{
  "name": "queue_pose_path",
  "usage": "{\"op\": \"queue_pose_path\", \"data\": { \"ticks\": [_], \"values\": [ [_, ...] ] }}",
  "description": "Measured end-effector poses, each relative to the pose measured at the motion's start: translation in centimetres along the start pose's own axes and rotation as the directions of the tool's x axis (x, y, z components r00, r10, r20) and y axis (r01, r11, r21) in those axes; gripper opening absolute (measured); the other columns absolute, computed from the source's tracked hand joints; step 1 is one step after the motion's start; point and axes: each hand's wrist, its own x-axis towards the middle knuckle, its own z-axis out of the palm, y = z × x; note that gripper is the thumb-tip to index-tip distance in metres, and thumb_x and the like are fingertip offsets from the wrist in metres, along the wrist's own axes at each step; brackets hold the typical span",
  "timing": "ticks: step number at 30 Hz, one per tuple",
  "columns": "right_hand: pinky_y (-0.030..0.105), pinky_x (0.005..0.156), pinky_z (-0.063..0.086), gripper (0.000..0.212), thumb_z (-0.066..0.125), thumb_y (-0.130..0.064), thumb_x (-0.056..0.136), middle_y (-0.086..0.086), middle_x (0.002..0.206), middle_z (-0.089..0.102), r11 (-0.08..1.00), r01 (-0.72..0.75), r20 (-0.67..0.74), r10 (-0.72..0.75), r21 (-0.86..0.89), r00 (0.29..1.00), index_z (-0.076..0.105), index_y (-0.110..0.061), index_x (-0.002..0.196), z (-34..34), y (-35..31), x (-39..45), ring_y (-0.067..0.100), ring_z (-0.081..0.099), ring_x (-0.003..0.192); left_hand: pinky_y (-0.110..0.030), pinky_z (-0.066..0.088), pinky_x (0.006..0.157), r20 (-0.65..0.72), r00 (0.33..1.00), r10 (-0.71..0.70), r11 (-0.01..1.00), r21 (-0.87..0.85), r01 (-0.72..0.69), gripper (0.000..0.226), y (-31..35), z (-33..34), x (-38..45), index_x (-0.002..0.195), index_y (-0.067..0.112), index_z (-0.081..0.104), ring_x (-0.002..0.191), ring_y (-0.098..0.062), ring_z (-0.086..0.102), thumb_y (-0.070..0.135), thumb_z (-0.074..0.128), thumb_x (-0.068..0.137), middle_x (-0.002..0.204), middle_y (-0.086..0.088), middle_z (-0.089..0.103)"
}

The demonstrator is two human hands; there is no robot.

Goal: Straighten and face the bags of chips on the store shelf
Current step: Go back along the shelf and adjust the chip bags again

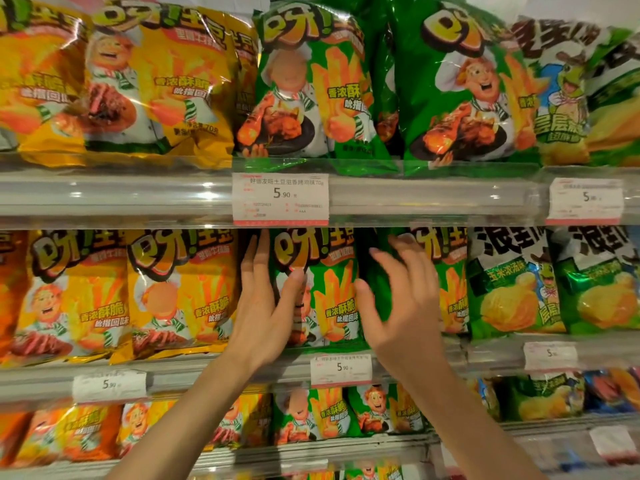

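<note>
Three shelf tiers, chip bags upright, fronts out so labels read. Mid shelf [207, 367]: we work green bag [318, 289], btwn yellow bags [173, 292] on left and 2nd green bag [446, 282] on right.

Left hand [263, 306]: fingers straight along bag's left edge, thumb on front, looks like squaring it.

Right hand [398, 299]: fingers spread, relaxed, at bag's right edge; blurred, contact unclear. Neither grip closed.

Price tag [341, 368] below marks facing.

Above: the upper shelf rail [138, 195] and its price tag [280, 198] overhang the bag tops.
Sides: yellow bags [180, 292] and green bags [325, 289] stand tightly packed.
Front: open aisle side.
</note>
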Motion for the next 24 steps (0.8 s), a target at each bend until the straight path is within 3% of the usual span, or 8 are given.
{"op": "queue_pose_path", "data": {
  "ticks": [3, 5, 7, 11, 16, 18, 21, 24],
  "values": [
    [0.032, 0.118, 0.029, 0.058, 0.051, -0.046, 0.101, 0.004, 0.152, 0.037, 0.947, -0.244, 0.179, 0.208, 0.211, 0.962, 0.041, -0.013, 0.148, 2.0, -2.7, 0.2, 0.014, 0.032, 0.144, -0.025, 0.024, 0.109, 0.016, 0.986, -0.166, 0.98, -0.112, 0.167, 0.066, -0.2, 0.3, 0.3, 0.151, 0.059, -0.002, 0.142, 0.001, 0.022, 0.065, 0.037, 0.098, 0.162, 0.011, 0.018],
    [0.024, 0.116, 0.02, 0.083, 0.043, -0.067, 0.093, -0.006, 0.163, 0.021, 0.793, -0.548, 0.379, 0.436, 0.266, 0.816, 0.015, -0.025, 0.158, 3.1, -3.4, 0.9, 0.009, 0.021, 0.149, -0.028, 0.03, 0.108, 0.056, 0.965, -0.255, 0.942, -0.211, 0.261, 0.068, -0.3, 0.7, 0.7, 0.155, 0.051, -0.001, 0.142, -0.009, 0.033, 0.059, 0.039, 0.1, 0.156, 0.012, 0.031],
    [0.024, 0.113, 0.019, 0.088, 0.042, -0.071, 0.091, -0.006, 0.165, 0.017, 0.641, -0.711, 0.492, 0.538, 0.289, 0.685, 0.005, -0.029, 0.16, 4.3, -3.0, 1.4, 0.013, 0.021, 0.149, -0.024, 0.033, 0.099, 0.077, 0.952, -0.297, 0.92, -0.246, 0.307, 0.067, -0.5, 1.0, 1.0, 0.155, 0.049, 0.002, 0.132, -0.009, 0.043, 0.057, 0.04, 0.101, 0.142, 0.015, 0.041],
    [0.031, 0.11, 0.033, 0.085, 0.033, -0.072, 0.089, 0.002, 0.157, 0.034, 0.661, -0.718, 0.516, 0.547, 0.216, 0.659, 0.019, -0.021, 0.157, 5.4, -2.5, 1.3, 0.023, 0.039, 0.14, -0.018, 0.039, 0.087, 0.076, 0.947, -0.313, 0.916, -0.24, 0.322, 0.071, -0.8, 1.1, 1.1, 0.153, 0.05, 0.009, 0.123, -0.008, 0.051, 0.071, 0.036, 0.091, 0.138, 0.012, 0.051],
    [0.049, 0.094, 0.05, 0.092, 0.033, -0.081, 0.077, 0.009, 0.126, 0.061, 0.596, -0.753, 0.434, 0.622, 0.278, 0.652, 0.028, -0.024, 0.149, 5.3, -2.9, 1.2, 0.03, 0.062, 0.108, -0.039, 0.047, 0.101, 0.085, 0.945, -0.315, 0.918, -0.225, 0.326, 0.076, -0.7, 1.5, 1.4, 0.151, 0.053, 0.009, 0.125, -0.02, 0.057, 0.08, 0.032, 0.084, 0.146, 0.004, 0.053],
    [0.051, 0.092, 0.051, 0.09, 0.035, -0.079, 0.078, 0.012, 0.122, 0.062, 0.592, -0.754, 0.428, 0.625, 0.285, 0.653, 0.03, -0.022, 0.147, 5.5, -3.0, 1.4, 0.033, 0.063, 0.106, -0.035, 0.047, 0.097, 0.089, 0.947, -0.309, 0.921, -0.222, 0.321, 0.077, -0.7, 1.5, 1.5, 0.153, 0.049, 0.008, 0.122, -0.018, 0.057, 0.078, 0.032, 0.086, 0.143, 0.004, 0.055],
    [0.042, 0.085, 0.05, 0.087, 0.038, -0.078, 0.08, 0.006, 0.12, 0.062, 0.584, -0.763, 0.447, 0.624, 0.278, 0.641, 0.031, -0.023, 0.148, 5.2, -3.0, 1.3, 0.025, 0.063, 0.102, -0.025, 0.04, 0.092, 0.093, 0.947, -0.307, 0.917, -0.238, 0.321, 0.077, -0.5, 1.2, 1.3, 0.155, 0.047, 0.009, 0.124, -0.012, 0.053, 0.074, 0.035, 0.089, 0.142, 0.008, 0.052],
    [0.033, 0.088, 0.046, 0.08, 0.047, -0.074, 0.086, -0.005, 0.121, 0.062, 0.553, -0.783, 0.474, 0.628, 0.286, 0.617, 0.036, -0.025, 0.148, 4.6, -2.7, 1.1, 0.011, 0.062, 0.106, -0.03, 0.042, 0.103, 0.066, 0.954, -0.291, 0.923, -0.243, 0.298, 0.077, 0.0, 0.2, 0.7, 0.155, 0.046, 0.013, 0.134, -0.011, 0.048, 0.071, 0.044, 0.089, 0.15, 0.012, 0.046]
  ]
}}
